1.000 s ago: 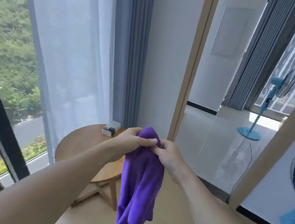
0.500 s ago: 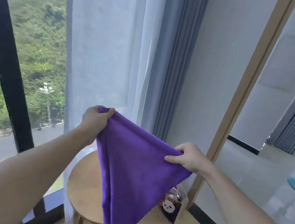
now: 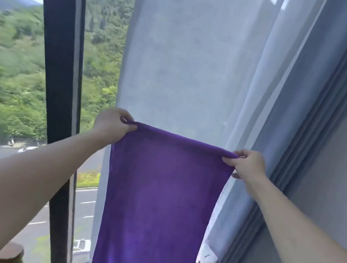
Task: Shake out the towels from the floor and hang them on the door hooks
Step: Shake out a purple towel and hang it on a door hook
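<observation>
- Left hand (image 3: 111, 125) pinched the purple towel's (image 3: 157, 197) top left corner
- Right hand (image 3: 247, 164) pinched its top right corner
- Towel hung spread before the sheer curtain (image 3: 190, 65)

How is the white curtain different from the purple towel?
The sheer white curtain lets the hill show through it; the purple towel lets nothing through. The curtain hangs on its own, while the towel is held up at its top corners by the left hand and the right hand. Both are cloth hanging downward.
</observation>
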